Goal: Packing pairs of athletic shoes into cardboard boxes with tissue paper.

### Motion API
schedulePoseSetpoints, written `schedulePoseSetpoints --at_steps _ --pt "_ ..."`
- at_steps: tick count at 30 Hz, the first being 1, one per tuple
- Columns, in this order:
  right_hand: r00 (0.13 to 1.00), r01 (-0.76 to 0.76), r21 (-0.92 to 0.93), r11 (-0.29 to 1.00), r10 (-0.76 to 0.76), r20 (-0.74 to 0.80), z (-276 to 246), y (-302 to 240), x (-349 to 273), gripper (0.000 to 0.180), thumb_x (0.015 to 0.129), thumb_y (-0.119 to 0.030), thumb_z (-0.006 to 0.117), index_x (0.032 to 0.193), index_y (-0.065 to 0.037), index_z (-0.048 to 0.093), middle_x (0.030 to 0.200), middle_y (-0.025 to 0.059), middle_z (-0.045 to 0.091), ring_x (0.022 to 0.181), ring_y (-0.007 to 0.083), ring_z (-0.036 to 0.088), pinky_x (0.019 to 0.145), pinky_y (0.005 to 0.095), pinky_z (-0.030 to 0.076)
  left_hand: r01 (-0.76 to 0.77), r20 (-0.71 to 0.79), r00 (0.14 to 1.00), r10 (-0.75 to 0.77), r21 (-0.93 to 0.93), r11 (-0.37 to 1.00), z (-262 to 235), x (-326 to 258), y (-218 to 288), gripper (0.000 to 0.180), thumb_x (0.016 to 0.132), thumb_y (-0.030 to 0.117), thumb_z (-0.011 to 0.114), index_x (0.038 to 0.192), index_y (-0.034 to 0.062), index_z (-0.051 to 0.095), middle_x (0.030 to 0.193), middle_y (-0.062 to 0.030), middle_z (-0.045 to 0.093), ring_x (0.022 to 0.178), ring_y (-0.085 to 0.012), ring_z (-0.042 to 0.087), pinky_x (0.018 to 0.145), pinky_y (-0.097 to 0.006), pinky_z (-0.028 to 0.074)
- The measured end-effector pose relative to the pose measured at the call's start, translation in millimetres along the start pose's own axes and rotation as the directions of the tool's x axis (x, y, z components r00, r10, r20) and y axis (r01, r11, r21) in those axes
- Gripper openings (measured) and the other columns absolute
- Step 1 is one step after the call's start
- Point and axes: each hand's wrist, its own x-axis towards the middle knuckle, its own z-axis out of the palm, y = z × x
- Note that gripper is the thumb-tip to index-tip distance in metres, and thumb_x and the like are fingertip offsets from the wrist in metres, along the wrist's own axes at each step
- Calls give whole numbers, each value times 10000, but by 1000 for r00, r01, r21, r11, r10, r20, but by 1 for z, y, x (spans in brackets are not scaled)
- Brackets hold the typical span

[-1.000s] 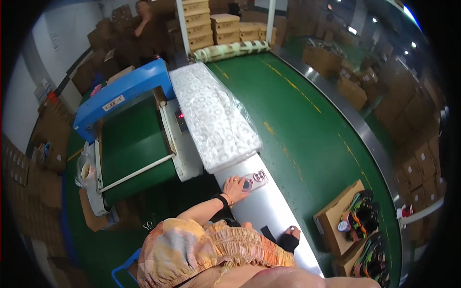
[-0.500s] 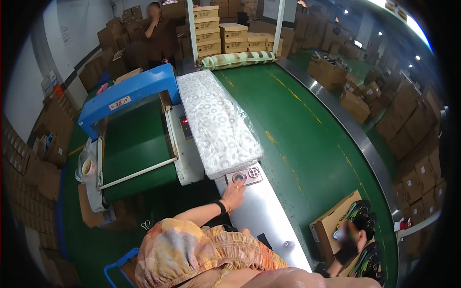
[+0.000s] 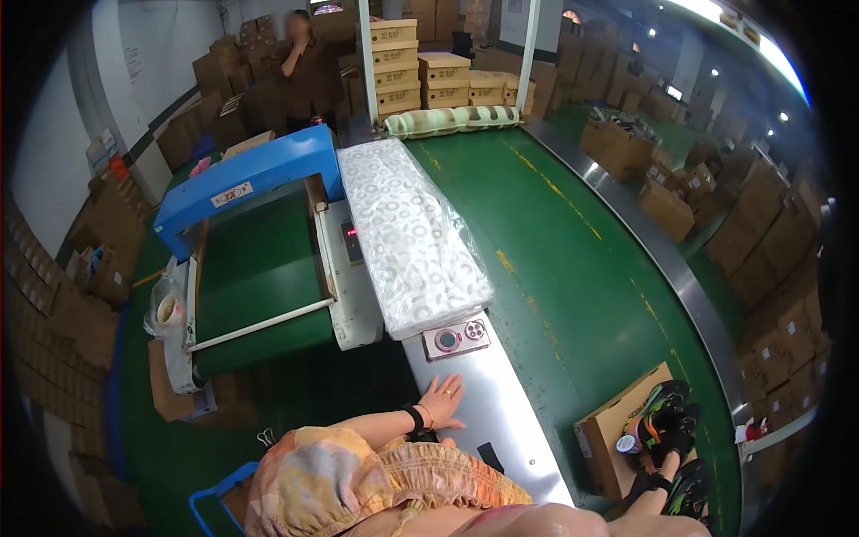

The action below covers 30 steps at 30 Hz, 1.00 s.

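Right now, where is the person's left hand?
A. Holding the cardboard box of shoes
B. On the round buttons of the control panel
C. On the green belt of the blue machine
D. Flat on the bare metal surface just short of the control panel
D: the left hand lies open on the metal surface, just short of the control panel, touching no button.

Bright overhead light from upper right, mild glare on steel, fisheye bending, dark rim
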Motion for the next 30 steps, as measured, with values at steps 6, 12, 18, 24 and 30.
schedulePoseSetpoints --at_steps 6,12,18,24,30 --pt "958 259 134 957 -272 93 -36 -14 -39 177 718 -206 518 755 -48 588 755 110 569 750 262 558 657 349 450 -55 -31 998 54 -21 998 0 1 4 897 682 590 531 1265 -32 253 1355 -217 154 1270 -327 120 990 -516 131" --pt "821 459 193 867 -497 281 -99 -54 -131 156 695 -200 521 714 -59 585 724 98 566 725 253 560 637 349 452 -45 -36 999 33 -406 913 -28 52 -6 674 739 483 532 1078 -92 439 1019 -271 508 995 -386 472 880 -431 357" --pt "615 634 388 669 -740 271 -87 -105 -200 137 672 -194 525 674 -71 583 693 86 562 701 245 561 616 348 454 -636 -504 742 442 -322 702 -93 90 88 475 756 257 596 1057 -89 470 1109 -273 464 1024 -387 452 876 -405 358" --pt "612 499 573 650 -732 298 -44 -133 -205 164 603 -228 538 588 -67 566 590 130 568 571 282 561 527 364 450 -512 104 741 664 -554 657 -52 99 158 343 815 320 497 927 5 572 933 -208 569 879 -356 534 759 -377 422" --pt "818 328 606 725 -538 201 -8 -86 -98 427 587 -290 691 900 -23 574 867 169 561 864 316 532 759 370 435 -609 -51 732 680 -497 618 -47 98 158 362 817 357 469 828 17 596 822 -184 591 783 -338 560 699 -394 439"
